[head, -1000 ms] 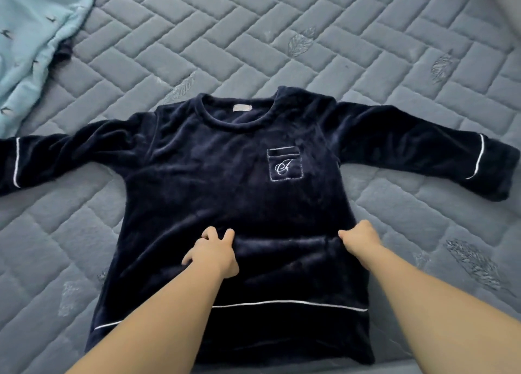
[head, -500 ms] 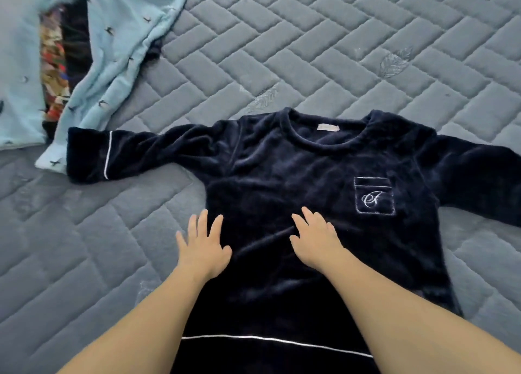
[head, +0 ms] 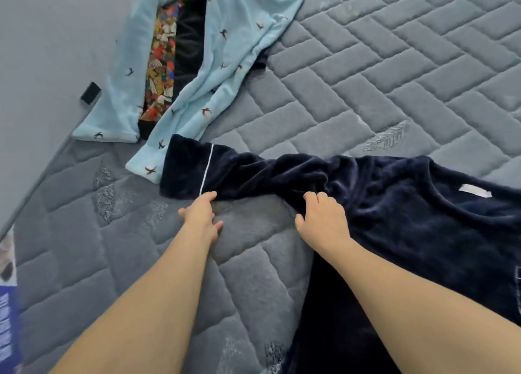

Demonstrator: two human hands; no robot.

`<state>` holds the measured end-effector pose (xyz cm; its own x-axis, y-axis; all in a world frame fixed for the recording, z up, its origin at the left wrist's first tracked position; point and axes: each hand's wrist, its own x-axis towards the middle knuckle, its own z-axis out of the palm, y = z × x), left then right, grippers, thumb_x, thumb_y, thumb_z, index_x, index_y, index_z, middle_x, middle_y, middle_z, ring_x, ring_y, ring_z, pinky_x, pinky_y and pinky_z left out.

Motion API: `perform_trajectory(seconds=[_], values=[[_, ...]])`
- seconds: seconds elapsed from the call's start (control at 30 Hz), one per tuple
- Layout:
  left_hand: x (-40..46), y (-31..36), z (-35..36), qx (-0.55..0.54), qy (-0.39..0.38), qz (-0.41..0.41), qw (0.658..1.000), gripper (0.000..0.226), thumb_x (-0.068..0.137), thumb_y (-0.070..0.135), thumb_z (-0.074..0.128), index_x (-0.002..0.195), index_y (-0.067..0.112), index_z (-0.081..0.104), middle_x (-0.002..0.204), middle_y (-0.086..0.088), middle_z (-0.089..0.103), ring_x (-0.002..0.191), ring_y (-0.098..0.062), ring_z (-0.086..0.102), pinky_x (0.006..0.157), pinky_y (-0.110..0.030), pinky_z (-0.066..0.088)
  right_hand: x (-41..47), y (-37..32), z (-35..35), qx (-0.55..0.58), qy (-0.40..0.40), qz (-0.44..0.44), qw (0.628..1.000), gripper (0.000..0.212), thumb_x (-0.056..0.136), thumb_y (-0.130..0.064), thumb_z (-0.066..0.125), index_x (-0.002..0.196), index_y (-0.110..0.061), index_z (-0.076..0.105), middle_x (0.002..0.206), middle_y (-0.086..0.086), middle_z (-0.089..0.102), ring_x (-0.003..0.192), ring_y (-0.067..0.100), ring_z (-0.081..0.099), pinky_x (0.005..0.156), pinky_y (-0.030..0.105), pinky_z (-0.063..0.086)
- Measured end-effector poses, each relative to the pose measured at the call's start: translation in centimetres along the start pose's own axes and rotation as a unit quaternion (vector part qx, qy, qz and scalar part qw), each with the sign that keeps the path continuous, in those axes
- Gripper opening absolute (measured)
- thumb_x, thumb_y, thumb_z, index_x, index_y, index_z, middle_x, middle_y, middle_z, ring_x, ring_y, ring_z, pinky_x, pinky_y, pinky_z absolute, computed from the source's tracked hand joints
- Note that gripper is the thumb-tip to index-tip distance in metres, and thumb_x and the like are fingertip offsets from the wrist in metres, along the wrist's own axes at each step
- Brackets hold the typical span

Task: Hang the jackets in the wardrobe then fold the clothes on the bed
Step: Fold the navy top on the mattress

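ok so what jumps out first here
A navy top lies spread on the grey bed, its sleeve stretched left. The left hand touches the sleeve's cuff and the right hand grips its lower edge nearer the body. A light blue garment lies crumpled at upper left.

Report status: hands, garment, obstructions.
Left hand fingers touching the sleeve's lower edge near its white-piped cuff; right hand gripping the sleeve near the armpit. Dark navy fleece top lies flat. Light blue bird-print garment touches the cuff.
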<state>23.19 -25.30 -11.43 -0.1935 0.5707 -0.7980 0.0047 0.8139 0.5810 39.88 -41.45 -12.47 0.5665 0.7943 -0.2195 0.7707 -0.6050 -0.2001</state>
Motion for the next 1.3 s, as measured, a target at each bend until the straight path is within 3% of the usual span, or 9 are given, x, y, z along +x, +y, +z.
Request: perform_trajectory(seconds=[0.17,0.27,0.33,0.5,0.57,0.73,0.93,1.07,1.3], values=[[1.2,1.2,0.5,0.188,0.092,0.132,0.969,0.075,0.076,0.024,0.070,0.138,0.017,0.029,0.134,-0.009,0.036,0.118,-0.031,0.042,0.084,-0.041,0.042,3.2,1.9,-0.8,0.079,0.136,0.025,0.987,0.033,0.090,-0.012,0.053,0.122,-0.006,0.059,0.119,0.014,0.056,0.103,0.038,0.053,0.082,0.045,0.043],[2.3,0.5,-1.3,0.592,0.143,0.456,0.649,0.086,0.072,0.019,0.062,0.142,0.021,0.012,0.147,-0.010,0.011,0.134,-0.034,0.021,0.103,-0.052,0.032,5.7,1.9,-1.7,0.035,0.064,0.019,0.997,0.062,0.086,-0.007,0.051,0.146,-0.014,0.036,0.147,0.011,0.036,0.130,0.033,0.039,0.101,0.045,0.037],[3.5,0.5,-2.2,0.744,0.113,0.467,0.464,0.090,0.083,0.021,0.054,0.151,0.027,-0.005,0.155,-0.009,-0.016,0.145,-0.035,-0.010,0.114,-0.062,0.007,6.8,0.7,-1.7,-0.026,-0.014,-0.012,0.999,0.078,0.086,-0.010,0.051,0.154,-0.018,0.014,0.156,0.006,0.023,0.140,0.028,0.025,0.112,0.045,0.028],[3.8,4.5,-1.5,0.801,0.029,0.469,0.372,0.045,0.096,0.024,0.046,0.140,0.030,0.041,0.161,-0.007,0.015,0.149,-0.035,0.000,0.117,-0.058,-0.008,9.5,0.2,-2.8,-0.132,-0.132,0.033,0.982,0.054,0.082,-0.029,0.050,0.135,-0.021,0.043,0.131,0.008,0.049,0.123,0.032,0.042,0.100,0.044,0.033],[3.2,6.8,-1.2,0.789,-0.036,0.488,0.372,0.027,0.096,0.025,0.044,0.121,0.025,0.054,0.143,-0.006,0.047,0.140,-0.031,0.030,0.119,-0.053,0.004,10.5,1.1,-3.5,-0.159,-0.167,0.033,0.972,0.043,0.080,-0.034,0.051,0.122,-0.025,0.053,0.127,0.007,0.046,0.123,0.031,0.039,0.101,0.044,0.029],[-0.8,12.6,-1.9,0.718,-0.141,0.382,0.565,0.018,0.089,0.014,0.042,0.077,0.028,0.046,0.105,-0.006,0.062,0.082,-0.021,0.051,0.070,-0.033,0.038,12.0,1.8,-6.0,-0.035,-0.225,-0.017,0.974,0.030,0.074,-0.032,0.066,0.097,-0.027,0.047,0.110,0.005,0.063,0.094,0.028,0.055,0.078,0.033,0.037],[-3.3,18.4,-1.3,0.844,0.089,0.323,0.420,0.036,0.091,0.020,0.043,0.126,0.018,0.052,0.120,-0.007,0.058,0.110,-0.029,0.054,0.088,-0.042,0.041,13.5,-0.4,-8.0,-0.074,-0.156,-0.055,0.983,0.073,0.072,-0.057,0.072,0.125,-0.024,0.035,0.121,0.005,0.052,0.112,0.031,0.052,0.089,0.043,0.040],[-3.3,14.4,0.8,0.869,0.130,0.363,0.311,0.053,0.093,0.026,0.040,0.144,0.017,0.030,0.147,-0.015,0.032,0.138,-0.037,0.026,0.112,-0.069,0.008,12.6,0.6,-7.5,-0.123,-0.079,-0.072,0.987,0.085,0.081,-0.058,0.063,0.146,-0.025,0.019,0.141,0.009,0.033,0.131,0.030,0.034,0.107,0.045,0.028],[-5.7,-0.9,10.8,0.771,-0.202,0.298,0.525,0.079,0.090,0.015,0.036,0.155,0.030,-0.005,0.162,-0.002,-0.020,0.148,-0.030,-0.019,0.112,-0.070,-0.002,8.1,12.0,-3.6,-0.086,-0.114,0.088,0.986,0.072,0.097,-0.059,0.027,0.154,-0.027,-0.003,0.162,0.003,-0.010,0.148,0.025,-0.011,0.114,0.060,-0.006]])
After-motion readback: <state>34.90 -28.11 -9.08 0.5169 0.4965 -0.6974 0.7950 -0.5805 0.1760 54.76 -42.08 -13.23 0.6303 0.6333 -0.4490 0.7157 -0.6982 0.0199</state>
